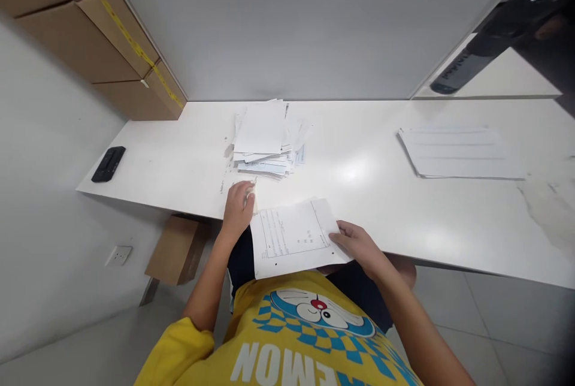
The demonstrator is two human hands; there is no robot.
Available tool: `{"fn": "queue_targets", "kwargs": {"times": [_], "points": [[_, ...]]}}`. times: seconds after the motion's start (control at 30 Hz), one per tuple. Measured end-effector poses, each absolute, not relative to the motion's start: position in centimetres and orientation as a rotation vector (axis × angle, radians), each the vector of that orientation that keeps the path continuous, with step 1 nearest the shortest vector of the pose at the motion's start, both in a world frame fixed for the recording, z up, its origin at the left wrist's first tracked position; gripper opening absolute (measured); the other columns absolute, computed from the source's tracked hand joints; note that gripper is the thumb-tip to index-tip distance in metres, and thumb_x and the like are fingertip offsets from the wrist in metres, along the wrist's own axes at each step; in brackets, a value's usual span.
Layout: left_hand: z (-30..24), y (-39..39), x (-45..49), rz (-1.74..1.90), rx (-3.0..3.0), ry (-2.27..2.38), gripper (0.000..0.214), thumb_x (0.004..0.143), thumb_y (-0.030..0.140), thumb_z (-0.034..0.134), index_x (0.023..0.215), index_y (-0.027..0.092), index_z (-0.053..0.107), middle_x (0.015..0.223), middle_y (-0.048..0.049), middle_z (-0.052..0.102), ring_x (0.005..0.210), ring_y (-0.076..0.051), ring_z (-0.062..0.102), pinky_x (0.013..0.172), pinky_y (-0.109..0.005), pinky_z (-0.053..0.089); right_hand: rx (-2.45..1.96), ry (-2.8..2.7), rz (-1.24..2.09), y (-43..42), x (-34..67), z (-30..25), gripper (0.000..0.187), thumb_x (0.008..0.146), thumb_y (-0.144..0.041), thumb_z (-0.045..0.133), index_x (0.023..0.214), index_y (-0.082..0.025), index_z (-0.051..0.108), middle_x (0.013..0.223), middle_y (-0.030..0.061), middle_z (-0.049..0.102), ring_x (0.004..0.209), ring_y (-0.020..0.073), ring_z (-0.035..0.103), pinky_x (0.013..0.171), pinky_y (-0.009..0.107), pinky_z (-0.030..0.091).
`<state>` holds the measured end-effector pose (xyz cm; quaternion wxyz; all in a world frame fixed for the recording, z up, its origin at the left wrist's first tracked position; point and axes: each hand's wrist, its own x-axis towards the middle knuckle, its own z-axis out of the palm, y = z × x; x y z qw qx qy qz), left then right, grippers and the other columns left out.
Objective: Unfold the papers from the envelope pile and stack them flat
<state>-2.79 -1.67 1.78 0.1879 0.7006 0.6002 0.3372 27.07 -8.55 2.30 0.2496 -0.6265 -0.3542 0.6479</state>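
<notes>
A printed sheet of paper [296,233] with two punched holes lies tilted over the table's front edge and above my lap. My right hand [357,245] pinches its right side between thumb and fingers. Just off the sheet's upper left corner, my left hand [240,203] has its fingers curled round a small whitish thing, mostly hidden, whose kind I cannot make out. Beyond that hand sits an uneven stack of papers [263,131], some edges sticking out. Farther right is a neater pile of white sheets [458,152].
The white table [350,188] runs along a grey partition [305,26]. A black device [108,164] rests at the left end. Cardboard boxes [121,44] are stacked at the back left, another box [173,248] below the table. A dark bottle-like object [462,71] shows beyond the partition.
</notes>
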Motion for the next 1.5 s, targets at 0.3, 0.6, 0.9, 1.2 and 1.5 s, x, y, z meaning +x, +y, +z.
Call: {"fn": "queue_targets", "kwargs": {"times": [0.3, 0.6, 0.9, 1.2, 1.5], "points": [[2.8, 1.2, -1.3, 0.798, 1.719, 1.716, 0.024, 0.091, 0.023, 0.046, 0.109, 0.024, 0.062, 0.122, -0.0062, 0.062, 0.122, -0.023, 0.052, 0.106, -0.04, 0.04, -1.771, -0.982, 1.742, -8.5, 26.7, 2.5, 0.019, 0.066, -0.032, 0.058, 0.081, -0.021, 0.058, 0.067, 0.0012, 0.063, 0.064, 0.023, 0.065, 0.052, 0.031, 0.052], [1.6, 2.2, -1.7, 0.846, 1.675, 1.714, 0.022, 0.089, 0.024, 0.049, 0.103, 0.022, 0.066, 0.115, -0.006, 0.067, 0.115, -0.024, 0.056, 0.103, -0.042, 0.042, -1.686, -0.939, 1.77, -8.8, 27.0, 2.5, 0.027, 0.068, -0.037, 0.061, 0.089, -0.02, 0.059, 0.072, 0.0012, 0.064, 0.065, 0.0213, 0.064, 0.053, 0.03, 0.05], [2.2, 1.6, -1.0, 0.829, 1.716, 1.772, 0.023, 0.089, 0.022, 0.047, 0.102, 0.023, 0.065, 0.114, -0.0053, 0.067, 0.119, -0.025, 0.051, 0.105, -0.041, 0.039, -1.57, -1.002, 1.755, -8.8, 27.4, 1.8, 0.034, 0.071, -0.04, 0.065, 0.097, -0.018, 0.062, 0.082, 0.0029, 0.069, 0.073, 0.0205, 0.065, 0.062, 0.029, 0.05], [2.1, 1.6, -0.9, 0.829, 1.711, 1.776, 0.022, 0.089, 0.021, 0.047, 0.1, 0.023, 0.065, 0.114, -0.0052, 0.067, 0.118, -0.026, 0.052, 0.106, -0.043, 0.039, -1.556, -0.955, 1.753, -8.8, 27.3, 1.8, 0.038, 0.074, -0.04, 0.064, 0.106, -0.02, 0.064, 0.09, 0.0037, 0.072, 0.068, 0.0199, 0.066, 0.06, 0.031, 0.053], [2.0, 1.6, -0.9, 0.84, 1.731, 1.784, 0.021, 0.088, 0.02, 0.047, 0.1, 0.023, 0.065, 0.112, -0.0057, 0.067, 0.116, -0.025, 0.053, 0.104, -0.042, 0.04, -1.487, -0.857, 1.778, -9.2, 28.5, 1.3, 0.048, 0.073, -0.043, 0.07, 0.111, -0.017, 0.062, 0.096, 0.008, 0.073, 0.076, 0.0239, 0.069, 0.057, 0.03, 0.053]]}}
